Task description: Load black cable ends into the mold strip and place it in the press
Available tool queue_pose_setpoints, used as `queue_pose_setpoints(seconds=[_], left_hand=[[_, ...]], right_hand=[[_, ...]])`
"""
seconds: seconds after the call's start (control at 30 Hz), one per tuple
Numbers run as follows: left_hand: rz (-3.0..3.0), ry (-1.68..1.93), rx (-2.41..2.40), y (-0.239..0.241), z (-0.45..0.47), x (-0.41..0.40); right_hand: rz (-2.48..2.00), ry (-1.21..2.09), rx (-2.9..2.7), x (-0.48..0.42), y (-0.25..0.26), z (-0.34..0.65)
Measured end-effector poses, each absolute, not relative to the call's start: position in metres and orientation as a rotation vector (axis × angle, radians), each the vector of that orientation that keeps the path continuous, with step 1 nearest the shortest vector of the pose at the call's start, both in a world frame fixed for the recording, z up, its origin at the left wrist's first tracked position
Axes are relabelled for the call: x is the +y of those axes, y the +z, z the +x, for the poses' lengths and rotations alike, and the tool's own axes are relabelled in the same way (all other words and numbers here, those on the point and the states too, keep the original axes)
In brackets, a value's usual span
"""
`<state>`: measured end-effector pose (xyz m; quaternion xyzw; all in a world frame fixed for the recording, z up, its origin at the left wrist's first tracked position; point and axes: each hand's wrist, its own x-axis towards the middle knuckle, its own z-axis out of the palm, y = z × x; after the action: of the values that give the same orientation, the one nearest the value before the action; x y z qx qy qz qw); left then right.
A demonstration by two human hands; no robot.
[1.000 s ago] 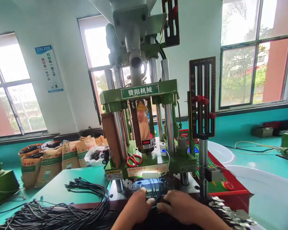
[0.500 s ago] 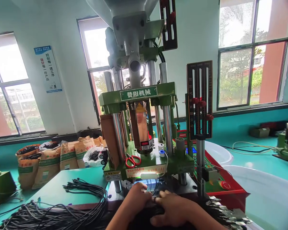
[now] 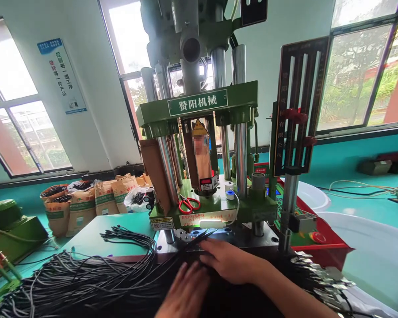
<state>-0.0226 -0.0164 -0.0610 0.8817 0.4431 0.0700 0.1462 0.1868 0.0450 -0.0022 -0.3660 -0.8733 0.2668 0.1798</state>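
My right hand (image 3: 227,263) is at the front of the green press (image 3: 199,106), its fingers closed on a narrow bundle of black cables (image 3: 185,249). The bundle slants from the lit slot under the press plate down to the left; its far ends are hidden there. Lower and nearer to me, my left hand (image 3: 187,289) is smeared by motion, with fingers stretched out over the dark work surface and holding nothing that I can see. Left of both hands lies a large heap of black cables (image 3: 86,278).
Red-handled scissors (image 3: 189,204) lie on the press plate. Metal-ended pieces (image 3: 318,278) line the right side near a slotted post (image 3: 290,203) and a red control box (image 3: 331,251). White tubs (image 3: 368,229) stand farther right; filled sacks (image 3: 82,212) stand back left.
My left hand has drawn back toward me from the slot and opened out. My right hand has shifted up to the cables, which now lean left. The view has tilted down.
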Motion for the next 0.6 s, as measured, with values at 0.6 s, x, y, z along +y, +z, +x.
queue_pose_setpoints(seconds=[0.6], left_hand=[[2.305,0.35,1.567,-0.04,-0.088,0.005]], right_hand=[[-1.193,0.563,-2.485,0.018,-0.034,0.204]])
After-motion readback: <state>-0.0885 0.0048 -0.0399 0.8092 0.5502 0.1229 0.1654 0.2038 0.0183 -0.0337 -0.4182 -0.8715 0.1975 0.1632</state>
